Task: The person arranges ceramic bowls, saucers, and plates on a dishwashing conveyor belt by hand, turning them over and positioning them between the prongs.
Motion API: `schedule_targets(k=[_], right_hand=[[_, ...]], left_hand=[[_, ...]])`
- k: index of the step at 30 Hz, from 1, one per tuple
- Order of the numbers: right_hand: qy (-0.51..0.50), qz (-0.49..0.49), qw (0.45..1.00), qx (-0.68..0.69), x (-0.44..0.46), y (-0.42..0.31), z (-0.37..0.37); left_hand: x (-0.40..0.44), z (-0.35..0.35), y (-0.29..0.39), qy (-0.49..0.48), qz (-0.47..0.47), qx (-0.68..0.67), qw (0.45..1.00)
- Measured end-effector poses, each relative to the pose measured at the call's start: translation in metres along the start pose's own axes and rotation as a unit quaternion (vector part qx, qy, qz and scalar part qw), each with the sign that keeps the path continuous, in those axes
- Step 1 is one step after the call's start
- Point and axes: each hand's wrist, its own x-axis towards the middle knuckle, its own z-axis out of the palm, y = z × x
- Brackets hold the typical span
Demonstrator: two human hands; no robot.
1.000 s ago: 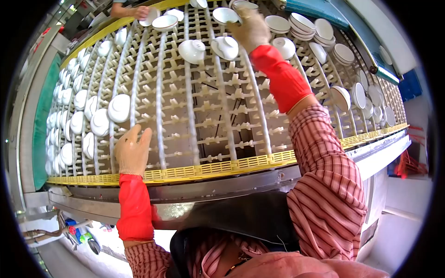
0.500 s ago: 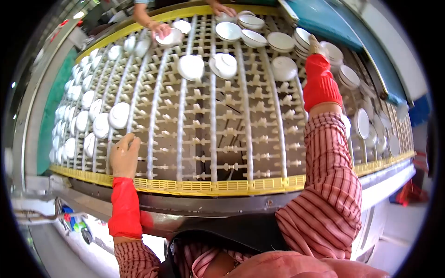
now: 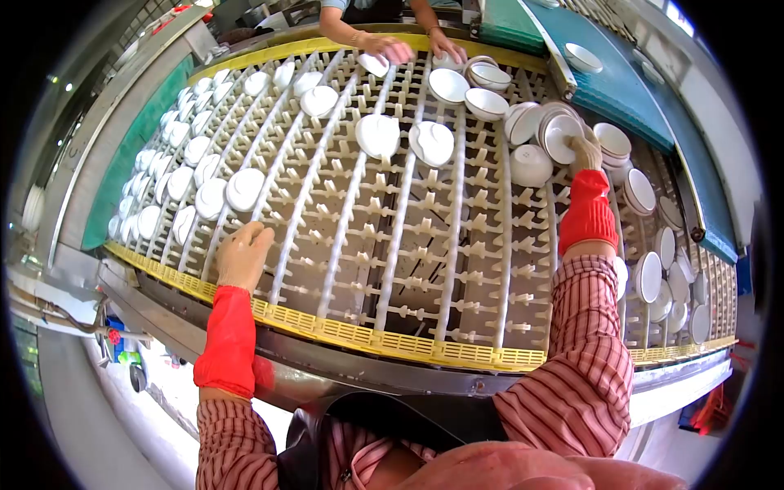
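Observation:
My right hand (image 3: 585,152), gloved in beige under a red cuff, is closed on the edge of a white bowl (image 3: 562,137) at a group of stacked bowls. Just left of it, another white bowl (image 3: 531,166) lies upside down on the pegged conveyor (image 3: 408,237). My left hand (image 3: 243,247), also gloved, hangs over the conveyor near the yellow edge strip, just below an overturned bowl (image 3: 245,189). It looks empty, its fingers bent and slightly apart. Two more overturned bowls (image 3: 377,136) (image 3: 431,144) sit between my hands, farther back.
Across the conveyor, a co-worker's hands (image 3: 389,49) (image 3: 446,47) touch bowls. Many bowls stand in rows at the left (image 3: 196,150), and others lie tilted at the right (image 3: 648,278). A teal belt (image 3: 621,90) carrying a few bowls runs at the back right.
My right hand has moved from the far middle to the stacked bowls at the right and closed on one. The co-worker's hands have come farther into view. The camera view has shifted.

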Motion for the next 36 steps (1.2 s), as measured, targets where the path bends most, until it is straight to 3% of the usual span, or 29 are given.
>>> schedule_targets(k=[2, 4, 7, 11, 13, 15, 17, 21, 22, 25, 26, 27, 29, 31, 32, 33, 34, 36], right_hand=[[0.0, 0.015, 1.0, -0.005, 0.022, 0.01, 0.006], [-0.046, 0.018, 0.999, -0.005, 0.01, -0.032, 0.021], [-0.098, 0.106, 0.981, 0.128, 0.0, -0.062, 0.057], [-0.206, 0.019, 0.977, 0.044, -0.008, -0.079, 0.103], [-0.238, -0.101, 0.965, -0.045, -0.008, -0.078, 0.134], [-0.264, -0.074, 0.957, -0.097, -0.032, -0.12, 0.163], [-0.351, -0.023, 0.934, -0.066, -0.075, -0.182, 0.181], [-0.439, -0.085, 0.891, -0.077, -0.129, -0.171, 0.229], [-0.47, -0.013, 0.882, -0.019, -0.153, -0.184, 0.232], [-0.495, 0.073, 0.866, 0.011, -0.237, -0.235, 0.229], [-0.53, 0.03, 0.846, 0.054, -0.256, -0.23, 0.236], [-0.559, -0.012, 0.824, 0.098, -0.265, -0.227, 0.238], [-0.581, -0.062, 0.809, 0.056, -0.262, -0.227, 0.225], [-0.435, -0.103, 0.892, -0.07, -0.245, -0.24, 0.189], [-0.352, 0.008, 0.923, -0.154, -0.231, -0.261, 0.161], [-0.257, -0.038, 0.92, -0.293, -0.202, -0.255, 0.142], [-0.094, -0.227, 0.924, -0.294, -0.16, -0.197, 0.12], [0.123, -0.072, 0.927, -0.348, -0.106, -0.163, 0.045]], left_hand=[[-0.001, 0.005, -0.003, -0.001, 0.007, -0.006, 1.0], [0.0, 0.005, 0.0, -0.017, 0.001, -0.005, 1.0], [-0.001, 0.011, 0.0, 0.0, 0.018, -0.003, 1.0], [-0.004, 0.012, 0.014, 0.002, 0.023, 0.007, 1.0], [-0.006, 0.018, 0.017, 0.031, 0.052, 0.002, 0.998], [-0.004, 0.027, 0.01, 0.067, 0.098, 0.0, 0.993], [-0.008, 0.021, 0.024, 0.048, 0.099, -0.012, 0.994], [-0.016, 0.003, 0.062, -0.048, 0.071, -0.026, 0.996], [-0.015, 0.013, 0.051, -0.027, 0.104, -0.034, 0.994], [-0.033, 0.006, 0.078, 0.066, 0.308, -0.056, 0.947], [-0.037, -0.006, 0.089, 0.018, 0.342, -0.073, 0.937], [-0.041, -0.004, 0.087, 0.062, 0.387, -0.047, 0.919], [-0.044, -0.015, 0.094, 0.052, 0.451, -0.03, 0.891], [-0.043, -0.014, 0.086, 0.008, 0.44, -0.054, 0.896], [-0.045, -0.013, 0.087, -0.005, 0.408, -0.059, 0.911], [-0.048, -0.013, 0.087, -0.017, 0.373, -0.064, 0.925], [-0.052, -0.012, 0.092, -0.009, 0.341, -0.08, 0.937], [-0.05, -0.003, 0.086, -0.012, 0.244, -0.105, 0.964]])
